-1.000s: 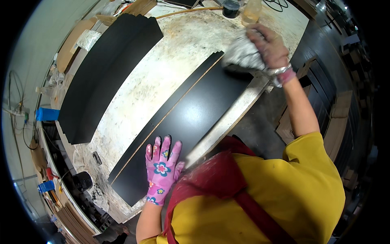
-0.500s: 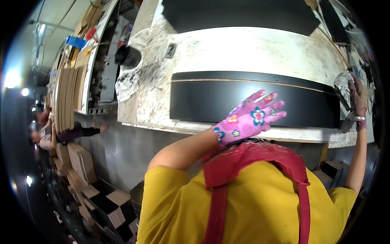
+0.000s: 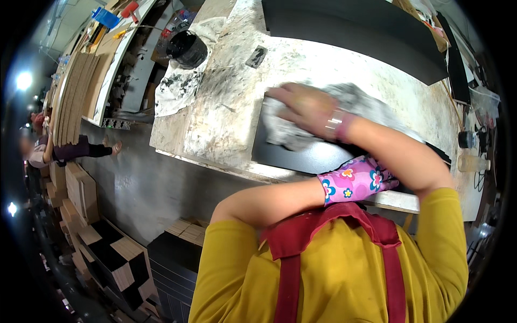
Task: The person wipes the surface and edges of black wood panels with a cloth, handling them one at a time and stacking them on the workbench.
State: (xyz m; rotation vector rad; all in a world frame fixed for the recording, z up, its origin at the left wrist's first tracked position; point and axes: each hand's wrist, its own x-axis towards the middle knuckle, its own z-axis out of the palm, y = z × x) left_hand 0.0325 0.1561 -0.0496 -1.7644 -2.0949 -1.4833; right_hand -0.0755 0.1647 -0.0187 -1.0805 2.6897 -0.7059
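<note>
A black board (image 3: 304, 156) with a smooth surface lies on the stained white worktable in front of me. My bare right hand (image 3: 309, 110), with a band at its wrist, presses a white and grey rag (image 3: 283, 132) on the board's left end; hand and rag are blurred by motion. My left hand (image 3: 358, 180), in a pink flowered glove, lies on the board's near side with its fingers stretched to the right. The right forearm crosses above that hand. Rag and arm hide much of the board.
Another black panel (image 3: 350, 29) lies at the table's far side. A black pot (image 3: 187, 49) stands on a smeared cloth (image 3: 175, 94) at the far left, beside a small dark block (image 3: 257, 56). A bottle (image 3: 474, 163) stands at right. Brown boards (image 3: 75, 99) and a person (image 3: 51, 151) are further left.
My right hand has swung from the table's right end to the board's left end with the rag. My left hand has shifted slightly right and nearer to me. The view has turned.
</note>
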